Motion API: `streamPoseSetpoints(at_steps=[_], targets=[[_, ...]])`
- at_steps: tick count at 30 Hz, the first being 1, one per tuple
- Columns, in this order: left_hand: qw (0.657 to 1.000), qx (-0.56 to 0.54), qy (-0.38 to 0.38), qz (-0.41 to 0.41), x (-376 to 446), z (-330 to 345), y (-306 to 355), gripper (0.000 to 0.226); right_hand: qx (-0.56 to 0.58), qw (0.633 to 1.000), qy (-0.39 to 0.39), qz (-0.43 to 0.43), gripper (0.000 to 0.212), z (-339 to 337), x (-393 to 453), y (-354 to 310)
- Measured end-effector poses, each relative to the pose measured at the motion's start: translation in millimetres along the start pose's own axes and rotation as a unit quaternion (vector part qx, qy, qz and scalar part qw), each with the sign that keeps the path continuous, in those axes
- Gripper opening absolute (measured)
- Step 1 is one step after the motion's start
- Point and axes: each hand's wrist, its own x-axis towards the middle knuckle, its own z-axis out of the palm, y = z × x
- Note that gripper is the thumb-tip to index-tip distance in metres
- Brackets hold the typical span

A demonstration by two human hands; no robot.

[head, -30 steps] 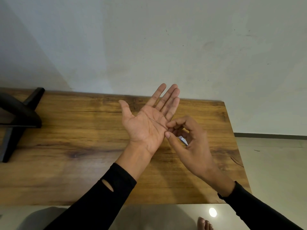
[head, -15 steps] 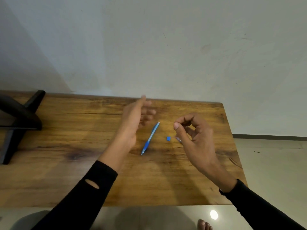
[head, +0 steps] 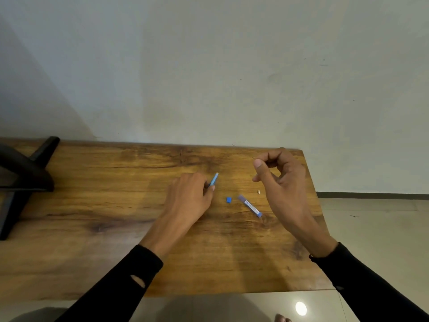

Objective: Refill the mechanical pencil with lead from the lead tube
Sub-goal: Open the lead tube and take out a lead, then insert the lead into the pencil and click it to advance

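Lying on the wooden table (head: 97,196) toward its far edge, the blue mechanical pencil (head: 214,179) is mostly covered by the left hand (head: 190,196), only its upper end poking out past the fingers. That hand is knuckles up with its fingers curled down around the pencil, so it looks like it's gripping it, though the actual contact is hidden under the hand. Just to the right of it sits a small blue cap (head: 229,200), and beside that the lead tube (head: 250,205), lying flat and angled with one end pointing to the near right corner. A tiny pale bit (head: 258,192) sits on the table between the tube and the right hand (head: 282,182). The right hand hovers above the table near its right edge, thumb and forefinger drawn close in a pinch, other fingers curled; can't tell if anything is between them. A black stand (head: 22,175) sits at the far left corner.
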Motion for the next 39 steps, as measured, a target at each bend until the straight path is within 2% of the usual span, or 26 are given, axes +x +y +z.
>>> streamPoseSetpoints(at_steps=[2, 4, 6, 8, 10, 14, 16, 19, 22, 25, 27, 33, 39], targets=[[0.986, -0.161, 0.028, 0.006, 1, -7, 2, 0.013, 0.011, 1.000, 0.004, 0.001, 0.010, -5, 5, -3], [0.939, -0.338, 0.051, 0.021, 0, -15, 6, 0.004, 0.064, 0.998, 0.015, 0.022, 0.004, -12, 12, -7], [0.894, -0.443, 0.053, 0.042, -2, -20, 11, 0.008, 0.162, 0.984, 0.020, 0.070, 0.005, -14, 16, -12], [0.868, -0.490, 0.047, 0.064, -5, -21, 18, 0.004, 0.217, 0.971, 0.000, 0.102, 0.005, -10, 15, -14], [0.848, -0.523, 0.036, 0.079, -6, -22, 23, 0.008, 0.212, 0.971, -0.031, 0.106, 0.005, -1, 7, -12], [0.832, -0.544, 0.034, 0.099, -6, -28, 26, 0.008, 0.215, 0.967, -0.059, 0.126, 0.005, 11, -3, -8], [0.819, -0.567, 0.034, 0.083, -6, -30, 27, 0.008, 0.223, 0.963, -0.056, 0.143, 0.011, 11, -4, -8], [0.779, -0.623, 0.045, 0.055, -6, -34, 31, 0.012, 0.225, 0.958, -0.068, 0.164, 0.015, 13, -5, -7], [0.781, -0.618, 0.065, 0.065, -6, -35, 35, 0.019, 0.239, 0.954, -0.091, 0.159, 0.016, 19, -10, -6], [0.796, -0.596, 0.086, 0.054, -5, -31, 36, 0.006, 0.242, 0.952, -0.103, 0.155, 0.011, 24, -12, -9], [0.800, -0.590, 0.091, 0.051, -4, -31, 36, 0.006, 0.240, 0.952, -0.106, 0.158, 0.009, 25, -12, -8], [0.801, -0.589, 0.079, 0.075, -6, -34, 34, 0.012, 0.274, 0.939, -0.107, 0.180, 0.005, 26, -14, -10], [0.804, -0.585, 0.075, 0.075, -4, -32, 35, 0.009, 0.269, 0.938, -0.119, 0.181, 0.008, 25, -14, -10]])
